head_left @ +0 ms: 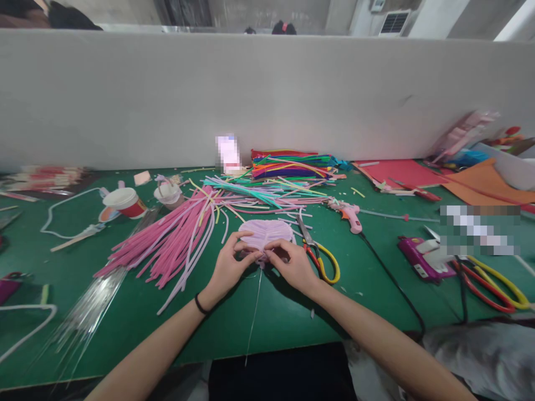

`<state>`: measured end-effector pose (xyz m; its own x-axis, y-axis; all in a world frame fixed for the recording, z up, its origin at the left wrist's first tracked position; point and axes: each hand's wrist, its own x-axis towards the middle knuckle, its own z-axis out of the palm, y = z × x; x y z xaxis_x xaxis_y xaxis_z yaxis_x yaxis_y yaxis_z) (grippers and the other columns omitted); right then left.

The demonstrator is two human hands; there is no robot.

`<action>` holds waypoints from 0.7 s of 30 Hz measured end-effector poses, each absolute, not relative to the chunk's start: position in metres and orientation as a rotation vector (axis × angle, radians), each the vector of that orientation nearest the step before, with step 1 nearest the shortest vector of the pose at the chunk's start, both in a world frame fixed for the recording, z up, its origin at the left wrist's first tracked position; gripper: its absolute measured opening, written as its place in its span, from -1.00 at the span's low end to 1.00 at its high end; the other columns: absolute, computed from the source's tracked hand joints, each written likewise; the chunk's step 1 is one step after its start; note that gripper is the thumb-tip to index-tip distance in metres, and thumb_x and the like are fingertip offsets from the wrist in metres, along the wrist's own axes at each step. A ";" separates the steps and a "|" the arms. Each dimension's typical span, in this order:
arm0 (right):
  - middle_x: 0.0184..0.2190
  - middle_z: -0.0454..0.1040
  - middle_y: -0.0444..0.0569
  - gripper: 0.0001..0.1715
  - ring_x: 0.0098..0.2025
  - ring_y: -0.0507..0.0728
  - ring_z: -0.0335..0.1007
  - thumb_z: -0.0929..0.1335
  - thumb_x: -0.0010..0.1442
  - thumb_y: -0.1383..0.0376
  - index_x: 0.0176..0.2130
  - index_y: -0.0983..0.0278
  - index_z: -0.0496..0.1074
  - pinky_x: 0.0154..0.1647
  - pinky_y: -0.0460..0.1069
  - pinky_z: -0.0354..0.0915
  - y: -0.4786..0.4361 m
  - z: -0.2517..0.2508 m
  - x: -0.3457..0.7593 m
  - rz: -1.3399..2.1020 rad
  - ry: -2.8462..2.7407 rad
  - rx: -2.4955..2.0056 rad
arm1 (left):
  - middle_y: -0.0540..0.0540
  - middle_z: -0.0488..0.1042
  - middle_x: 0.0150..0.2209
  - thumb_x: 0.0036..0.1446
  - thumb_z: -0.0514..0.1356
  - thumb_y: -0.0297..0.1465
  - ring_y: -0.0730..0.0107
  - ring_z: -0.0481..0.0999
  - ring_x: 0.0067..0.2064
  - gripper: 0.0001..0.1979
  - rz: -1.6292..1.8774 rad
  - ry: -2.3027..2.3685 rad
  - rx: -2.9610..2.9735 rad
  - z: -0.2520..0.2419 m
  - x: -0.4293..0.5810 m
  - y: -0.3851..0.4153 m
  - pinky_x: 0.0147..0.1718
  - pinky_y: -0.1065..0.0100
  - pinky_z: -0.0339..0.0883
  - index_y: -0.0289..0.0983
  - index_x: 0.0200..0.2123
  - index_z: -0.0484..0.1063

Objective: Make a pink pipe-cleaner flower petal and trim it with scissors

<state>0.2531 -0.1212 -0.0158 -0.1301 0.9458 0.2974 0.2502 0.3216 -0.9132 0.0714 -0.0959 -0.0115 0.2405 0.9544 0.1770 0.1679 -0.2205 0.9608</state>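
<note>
A pale lilac piece made of fuzzy pipe cleaners (266,231) lies between my hands above the green table (196,340). My left hand (234,259) pinches its near edge from the left, thumb and fingers closed on it. From the right, my right hand (293,262) grips the same edge, its fingertips close to the left thumb. A thin wire (254,323) runs from the piece down toward the table's front edge. Just right of my right hand lie scissors (330,262) with red and yellow handles. The fingertips partly hide the spot they hold.
Pink pipe cleaners (167,239) fan out at left, over clear plastic-looking strips (94,303). Multicoloured bundles (288,164) lie at the back before a white partition (167,100). A pink glue gun (351,217) with a black cord is at right; a paper cup (127,201) stands left.
</note>
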 end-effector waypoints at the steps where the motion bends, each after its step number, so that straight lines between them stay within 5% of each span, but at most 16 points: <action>1: -0.29 0.55 -0.04 -0.84 -0.30 0.09 0.51 0.32 0.24 0.23 -0.21 0.23 0.45 -0.28 -0.04 0.42 -0.122 -0.014 0.253 0.890 -1.626 -1.096 | -0.04 0.58 -0.38 0.02 0.33 -0.25 0.23 0.61 -0.29 -0.45 1.086 1.069 1.597 -0.012 0.072 -0.096 -0.19 0.22 0.44 -0.25 0.05 0.25; 11: -0.38 0.55 -0.09 -0.75 -0.39 0.09 0.52 0.38 0.17 0.09 -0.26 0.21 0.45 -0.28 -0.01 0.44 -0.114 -0.015 0.249 1.148 -1.488 -1.008 | -0.09 0.60 -0.29 0.08 0.29 -0.27 0.25 0.57 -0.21 -0.82 1.119 1.094 1.769 -0.006 0.072 -0.095 -0.17 0.29 0.42 -0.24 -0.29 0.54; 21: -0.44 0.52 -0.12 -0.74 -0.39 0.08 0.50 0.37 0.18 0.08 -0.32 0.22 0.38 -0.29 -0.03 0.42 -0.112 -0.013 0.254 1.177 -1.419 -1.041 | -0.07 0.63 -0.29 0.15 0.22 -0.27 0.25 0.58 -0.23 -0.81 1.096 1.153 1.807 -0.001 0.072 -0.097 -0.17 0.32 0.40 -0.24 -0.30 0.59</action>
<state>0.2536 -0.1121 -0.0133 -0.1523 0.9757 0.1573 0.0262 0.1631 -0.9863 0.0719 -0.0974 -0.0013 0.2394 0.9313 0.2745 0.3212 -0.3427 0.8828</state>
